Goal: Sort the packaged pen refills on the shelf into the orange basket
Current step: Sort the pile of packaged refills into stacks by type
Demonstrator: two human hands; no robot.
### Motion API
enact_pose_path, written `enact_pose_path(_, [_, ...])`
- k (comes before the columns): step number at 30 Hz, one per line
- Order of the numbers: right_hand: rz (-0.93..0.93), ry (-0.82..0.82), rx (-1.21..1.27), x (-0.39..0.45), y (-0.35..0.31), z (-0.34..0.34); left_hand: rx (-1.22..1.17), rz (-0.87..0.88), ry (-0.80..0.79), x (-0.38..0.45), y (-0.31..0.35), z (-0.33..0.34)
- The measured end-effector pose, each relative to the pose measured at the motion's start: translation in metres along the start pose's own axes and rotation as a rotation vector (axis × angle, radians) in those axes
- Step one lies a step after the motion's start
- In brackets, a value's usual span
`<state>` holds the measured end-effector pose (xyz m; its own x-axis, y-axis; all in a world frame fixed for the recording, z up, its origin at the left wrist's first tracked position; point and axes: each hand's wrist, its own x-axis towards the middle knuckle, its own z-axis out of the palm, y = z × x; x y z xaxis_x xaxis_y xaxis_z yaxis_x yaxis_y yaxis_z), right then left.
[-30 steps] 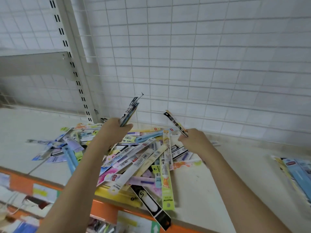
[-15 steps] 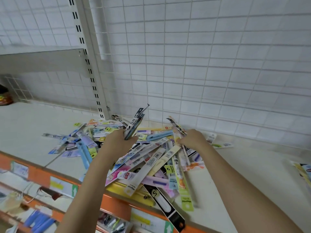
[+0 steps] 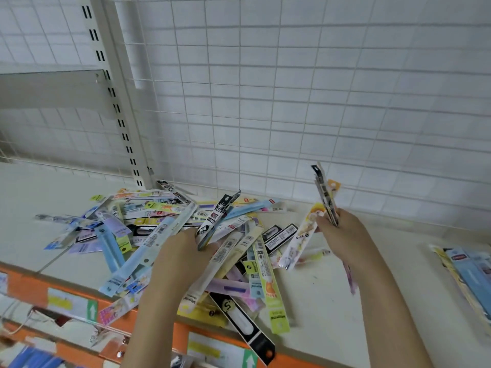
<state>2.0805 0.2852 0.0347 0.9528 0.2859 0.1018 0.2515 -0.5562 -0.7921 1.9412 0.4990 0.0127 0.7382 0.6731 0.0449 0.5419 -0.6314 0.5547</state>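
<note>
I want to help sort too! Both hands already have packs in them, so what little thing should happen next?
Probably carry the packs away to the basket, which is not in view here. The left hand already grips dark packs and the right hand holds a small bunch upright above the pile, so neither has much room for more.

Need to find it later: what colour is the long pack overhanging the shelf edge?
Black pack with a white window, head view.

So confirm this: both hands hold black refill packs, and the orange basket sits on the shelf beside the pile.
Wrong on the basket: the head view shows none. Beside the pile on the shelf, both the left hand and right hand do hold black packs.
</note>
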Motion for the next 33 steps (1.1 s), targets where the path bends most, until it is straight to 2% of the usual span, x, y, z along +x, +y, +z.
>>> enact_pose_path(4, [0.041, -0.03, 0.19, -0.024, 0.012, -0.01, 0.006, 0.006, -0.003, -0.005, 0.008, 0.007])
enact_pose_path(9, [0.095, -0.046, 0.262, -0.035, 0.021, -0.011, 0.049, 0.039, -0.072, -0.01, 0.018, 0.021])
enact_pose_path(18, [0.139, -0.042, 0.126, -0.046, 0.029, 0.0, -0.01, 0.028, 0.025, -0.015, 0.008, 0.013])
enact_pose_path(29, [0.008, 0.014, -0.153, -0.051, -0.005, 0.04, -0.097, 0.099, 0.182, 0.014, -0.018, -0.034])
enact_pose_path(33, [-0.028, -0.02, -0.3, -0.054, -0.021, 0.05, -0.161, 0.122, 0.178, 0.025, -0.034, -0.051])
